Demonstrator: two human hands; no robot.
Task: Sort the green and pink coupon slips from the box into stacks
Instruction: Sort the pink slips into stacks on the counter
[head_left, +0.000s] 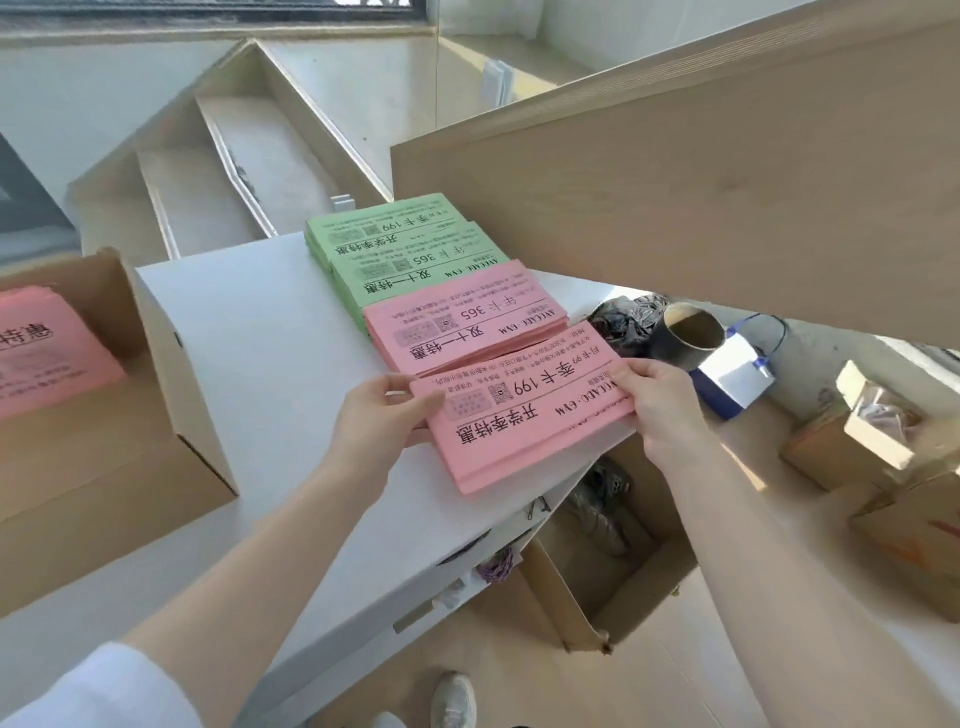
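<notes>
Cardboard box (98, 441) at far left holds more pink slips (47, 343), lying flat inside. Right of it a white table (260, 332) carries four stacks running from far to near: two green stacks (395, 244), a pink stack (462, 317), then the nearest pink stack (524, 421) at the table's right edge. The left hand (379, 421) pinches that nearest stack's left end, thumb on top. The right hand (660, 400) grips its right end, fingers curled over the edge. Further right, beyond the table, stand a dark tape roll (685, 332) and a blue-and-white tag (737, 374).
</notes>
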